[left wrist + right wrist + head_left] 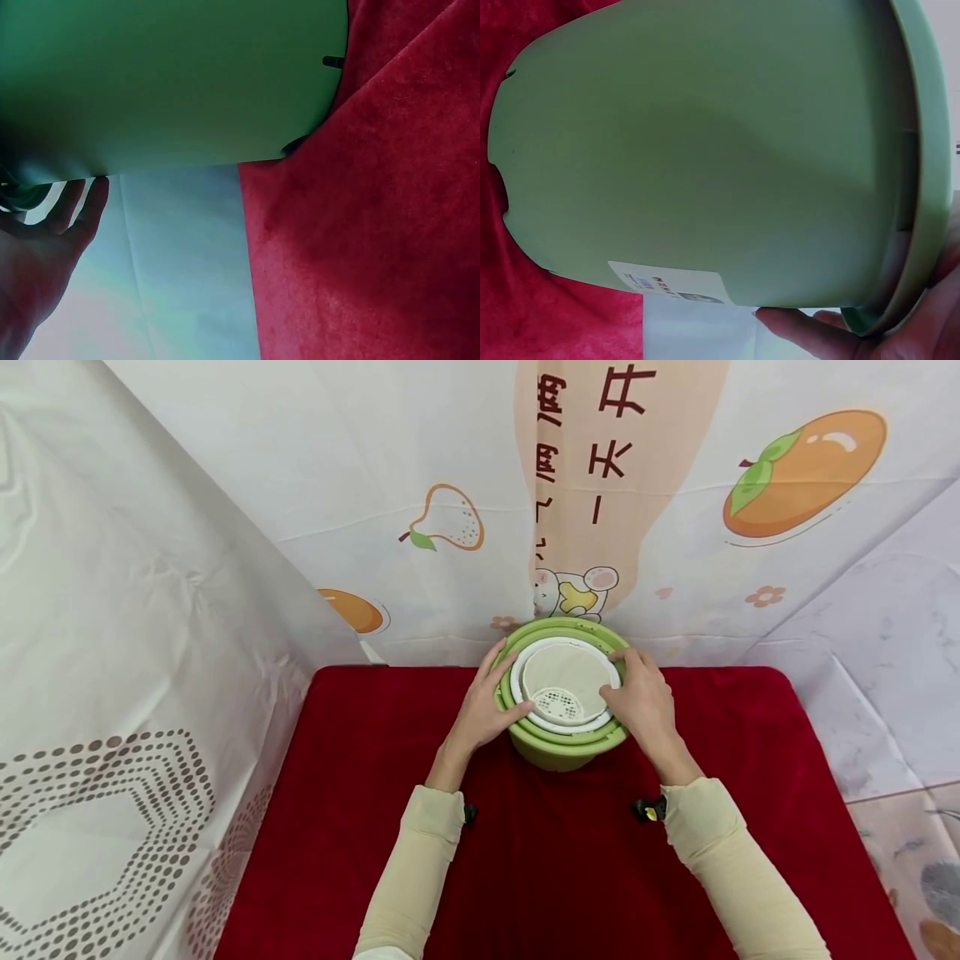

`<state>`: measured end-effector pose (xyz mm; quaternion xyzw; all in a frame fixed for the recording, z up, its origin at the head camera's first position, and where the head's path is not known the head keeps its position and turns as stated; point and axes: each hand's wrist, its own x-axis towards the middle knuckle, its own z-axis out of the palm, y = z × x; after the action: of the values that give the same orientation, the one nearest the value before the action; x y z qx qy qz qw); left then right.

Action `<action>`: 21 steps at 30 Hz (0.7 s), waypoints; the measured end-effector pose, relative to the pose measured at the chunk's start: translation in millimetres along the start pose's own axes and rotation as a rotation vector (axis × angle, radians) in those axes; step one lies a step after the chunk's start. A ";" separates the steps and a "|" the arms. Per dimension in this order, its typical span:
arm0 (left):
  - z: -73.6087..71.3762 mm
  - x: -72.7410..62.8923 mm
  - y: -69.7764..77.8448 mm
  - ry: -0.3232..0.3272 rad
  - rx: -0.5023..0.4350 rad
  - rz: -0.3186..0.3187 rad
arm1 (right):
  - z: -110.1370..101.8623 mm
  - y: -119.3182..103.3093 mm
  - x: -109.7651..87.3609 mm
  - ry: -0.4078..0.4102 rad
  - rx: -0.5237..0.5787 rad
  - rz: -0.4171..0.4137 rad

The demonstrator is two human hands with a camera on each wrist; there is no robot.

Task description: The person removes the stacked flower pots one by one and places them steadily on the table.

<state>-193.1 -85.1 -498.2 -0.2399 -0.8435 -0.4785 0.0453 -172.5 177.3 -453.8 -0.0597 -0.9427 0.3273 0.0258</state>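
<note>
A stack of nested flowerpots stands upright at the back of the table: a large green pot (557,760) outside, another green rim within it, then a white pot (516,681) and a cream pot (566,668) with drainage holes in its base. My left hand (483,706) grips the left side, thumb over the inner rims, fingertips against the outer green wall (180,82). On the right, my right hand (643,700) holds the rim, its thumb reaching inward and its fingers under the green lip (930,172). A printed label (671,283) is stuck to the outer pot.
Red velvet cloth (360,827) covers the table under the pots. Right behind the stack hangs a white curtain (337,460) printed with fruit and characters. Patterned sheets (82,693) close off the left side, and a marbled sheet (892,668) is on the right.
</note>
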 end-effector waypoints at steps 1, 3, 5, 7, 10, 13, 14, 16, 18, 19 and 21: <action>0.4 -0.1 -0.3 -0.001 -0.001 0.002 | 0.5 0.8 -0.2 0.013 0.005 -0.004; 0.7 -0.2 -0.5 -0.002 0.000 0.007 | 1.6 2.3 -0.3 0.046 0.015 -0.015; 0.8 -0.2 -0.9 0.001 0.000 0.014 | 2.9 3.5 0.1 0.076 0.026 -0.031; 0.9 0.0 -1.9 0.009 0.002 0.024 | 3.7 4.2 0.4 0.103 0.031 -0.044; 0.9 0.3 -2.3 0.018 0.000 0.036 | 4.8 5.7 0.2 0.134 0.045 -0.049; 1.2 0.1 -2.7 0.016 0.000 0.035 | 6.0 7.5 -0.6 0.165 0.067 -0.040; 1.4 0.1 -2.7 0.014 -0.001 0.034 | 6.5 8.1 -0.8 0.176 0.076 -0.038; 1.8 0.1 -3.3 0.013 0.001 0.036 | 7.5 9.1 -0.8 0.192 0.088 -0.035; 2.2 -0.2 -3.9 0.015 0.001 0.042 | 8.7 9.7 -0.8 0.206 0.095 -0.038; 2.4 -0.3 -4.4 0.017 0.000 0.047 | 9.3 10.1 -0.6 0.209 0.102 -0.036; 2.7 -0.5 -5.1 0.020 -0.005 0.053 | 10.4 10.6 -0.5 0.213 0.122 -0.032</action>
<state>-194.5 -85.3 -503.8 -0.2571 -0.8352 -0.4817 0.0659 -171.8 179.1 -468.5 -0.0775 -0.9138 0.3753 0.1344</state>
